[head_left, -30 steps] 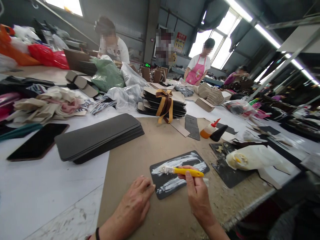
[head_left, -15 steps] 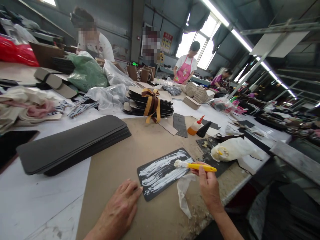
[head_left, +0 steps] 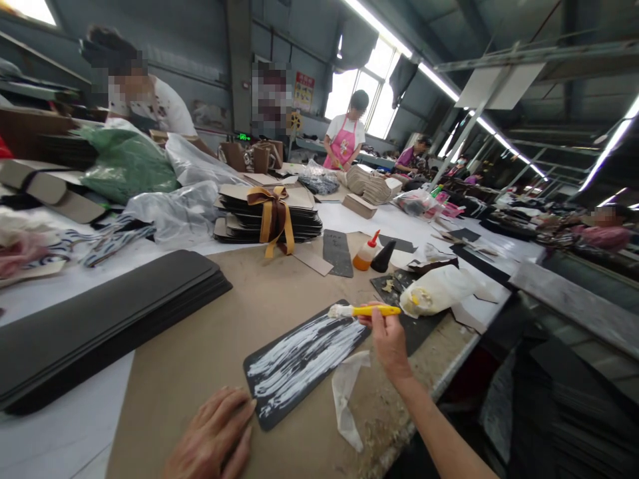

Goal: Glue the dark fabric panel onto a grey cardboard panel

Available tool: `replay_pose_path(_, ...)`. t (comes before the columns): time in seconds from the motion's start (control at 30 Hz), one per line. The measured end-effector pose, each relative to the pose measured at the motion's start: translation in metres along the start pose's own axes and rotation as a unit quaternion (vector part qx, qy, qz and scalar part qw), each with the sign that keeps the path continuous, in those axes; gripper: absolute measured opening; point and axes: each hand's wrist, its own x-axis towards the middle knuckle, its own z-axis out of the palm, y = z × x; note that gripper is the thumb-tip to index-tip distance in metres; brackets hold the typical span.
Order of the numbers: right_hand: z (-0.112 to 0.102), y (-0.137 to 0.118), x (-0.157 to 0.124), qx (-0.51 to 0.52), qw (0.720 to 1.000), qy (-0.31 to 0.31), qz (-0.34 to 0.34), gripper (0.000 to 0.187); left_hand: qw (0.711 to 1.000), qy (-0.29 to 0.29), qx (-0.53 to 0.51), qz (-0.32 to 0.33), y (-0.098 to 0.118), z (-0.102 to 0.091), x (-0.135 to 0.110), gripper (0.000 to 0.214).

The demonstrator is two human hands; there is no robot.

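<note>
R hand (head_left: 385, 332): I have its fingers closed narrow round yellow handle of the brush (head_left: 366, 311); bristles caked w/ whitish paste, sitting at far end of the blk panel (head_left: 304, 366). Can't confirm from my feed if bristles actually touch it.

Panel (my landmark) lies flat on brown board (head_left: 200, 372) atop the counter (head_left: 90, 426), long axis running near-L to far-R. White streaks cover most of its face lengthwise, dark gaps between, dark margin at edges.

L hand (head_left: 212, 436): palm down on board at panel's L short edge, fingers bent & close tog., tip(s) at the edge. Can't tell if they grip it; underside hidden.

Around panel, as I see it:
- R, just beside: crumpled translucent strip (head_left: 343, 399).
- R & beyond: off-white container (head_left: 442, 289) on its side, opening w/ yellowish residue, on stained dk sheet (head_left: 429, 329).
- Beyond, slightly R: bottle (head_left: 366, 257) w/ red tip, amber liquid; blk cone (head_left: 383, 258) next to it.
- Beyond: stack of boards (head_left: 304, 223) tied w/ brown/gold ribbon (head_left: 270, 197).
- L: pile of dk panels (head_left: 110, 313), edges uneven.
- Well beyond: co-worker in pink apron (head_left: 343, 143).
</note>
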Motion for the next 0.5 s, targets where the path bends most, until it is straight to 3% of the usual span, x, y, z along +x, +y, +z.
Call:
replay_pose_path(0.13,0.004,0.003,0.015,-0.022,1.000,0.008,0.006,0.046,1.000,-0.005,-0.002,-0.008,0.000,0.000,0.000,0.029)
replay_pose_path(0.27,-0.028,0.008,0.016,-0.048,0.998,0.038,0.007,0.048,1.000,-0.002,0.000,-0.018,0.004,-0.004,0.003,0.028)
replay_pose_path(0.5,-0.064,0.016,-0.010,-0.081,0.997,0.004,0.011,0.049,0.995,-0.031,-0.041,-0.081,0.015,-0.016,0.018,0.019)
